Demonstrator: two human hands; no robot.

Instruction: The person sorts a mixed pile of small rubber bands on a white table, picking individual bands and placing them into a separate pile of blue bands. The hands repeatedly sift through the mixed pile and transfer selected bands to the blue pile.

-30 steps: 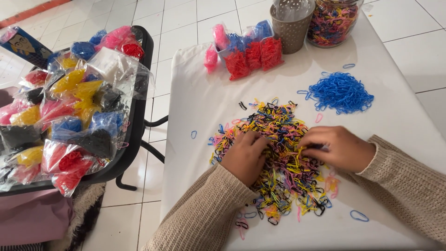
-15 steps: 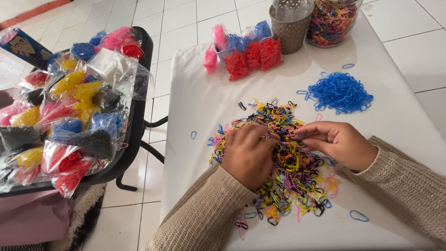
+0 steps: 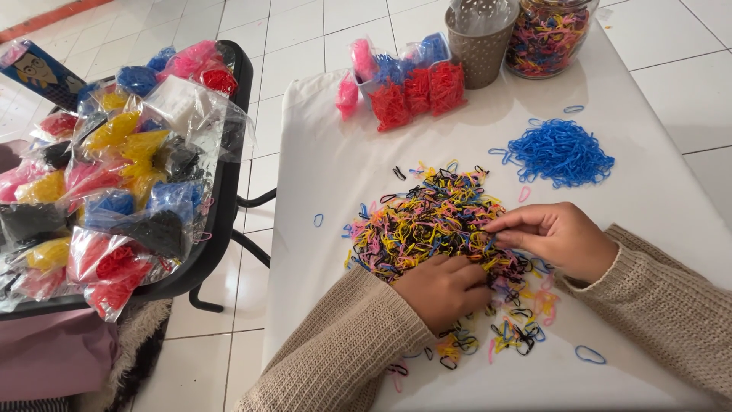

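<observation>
A mixed heap of small rubber bands [image 3: 431, 217], black, yellow, pink and blue, lies in the middle of the white table [image 3: 328, 168]. My left hand [image 3: 444, 290] rests curled on the near edge of the heap, fingers tucked down among the bands. My right hand [image 3: 553, 236] reaches in from the right and pinches at bands on the heap's right side with thumb and fingertips. A separate pile of blue bands [image 3: 560, 151] lies to the far right of the heap.
Bagged red, pink and blue bands [image 3: 408, 88] sit at the table's far side beside a perforated cup [image 3: 479, 38] and a glass jar of mixed bands [image 3: 547, 34]. A black cart [image 3: 221, 214] stacked with coloured bags stands on the left. Tiled floor surrounds.
My left hand has slid toward me to the heap's near edge. My right hand has stayed at the heap's right side, fingers now pinched into the bands.
</observation>
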